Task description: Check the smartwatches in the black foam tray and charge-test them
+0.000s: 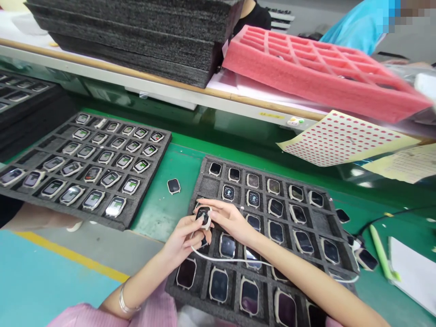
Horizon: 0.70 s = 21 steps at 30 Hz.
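Black foam tray [150, 170] at left, rows of smartwatches [116, 206] seated in its pockets; one loose watch [173, 185] on the green mat [153, 213]. Our left hand [185, 240] and right hand [228, 220] are closed together on a small watch body [203, 217], held above the second tray [238, 165], white cable [225, 260] looping below. Light, slick, fragile glass face: best taken by its edges.

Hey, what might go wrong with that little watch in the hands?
The smartwatch held by the left hand and touched by the right hand might slip onto the screens in the foam tray. The white cable across those watches might snag one. The loose watch on the green mat might get bumped.
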Each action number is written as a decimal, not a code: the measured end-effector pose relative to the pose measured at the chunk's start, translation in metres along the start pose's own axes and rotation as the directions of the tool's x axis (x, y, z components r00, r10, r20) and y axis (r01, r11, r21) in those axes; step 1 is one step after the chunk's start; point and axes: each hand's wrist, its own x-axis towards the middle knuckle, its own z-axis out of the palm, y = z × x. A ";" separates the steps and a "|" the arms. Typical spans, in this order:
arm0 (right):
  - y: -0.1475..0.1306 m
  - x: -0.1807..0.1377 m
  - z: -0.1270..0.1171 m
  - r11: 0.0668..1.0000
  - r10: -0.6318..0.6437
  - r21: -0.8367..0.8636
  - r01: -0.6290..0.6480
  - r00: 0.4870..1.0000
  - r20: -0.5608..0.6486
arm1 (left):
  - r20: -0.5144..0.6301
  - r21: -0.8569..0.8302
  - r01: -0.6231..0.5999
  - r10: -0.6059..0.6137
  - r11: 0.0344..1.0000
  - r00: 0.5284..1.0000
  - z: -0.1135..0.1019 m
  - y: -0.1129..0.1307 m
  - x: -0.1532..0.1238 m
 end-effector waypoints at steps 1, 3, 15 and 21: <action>-0.002 0.000 0.000 1.000 -0.003 -0.001 0.003 1.000 0.008 | -0.007 0.007 -0.010 0.010 1.000 1.000 0.001 0.000 -0.001; -0.004 -0.001 0.000 1.000 -0.007 -0.016 0.007 0.999 0.037 | -0.026 0.038 -0.037 0.038 0.999 0.999 0.002 -0.002 -0.002; -0.030 -0.010 -0.005 0.699 -0.222 -0.636 0.327 0.945 0.241 | -0.145 0.484 -0.194 0.296 0.853 0.944 0.009 -0.011 -0.013; -0.046 -0.017 -0.004 0.555 -0.245 -0.747 0.365 0.930 0.272 | -0.091 0.518 -0.217 0.306 0.827 0.948 0.009 -0.010 -0.013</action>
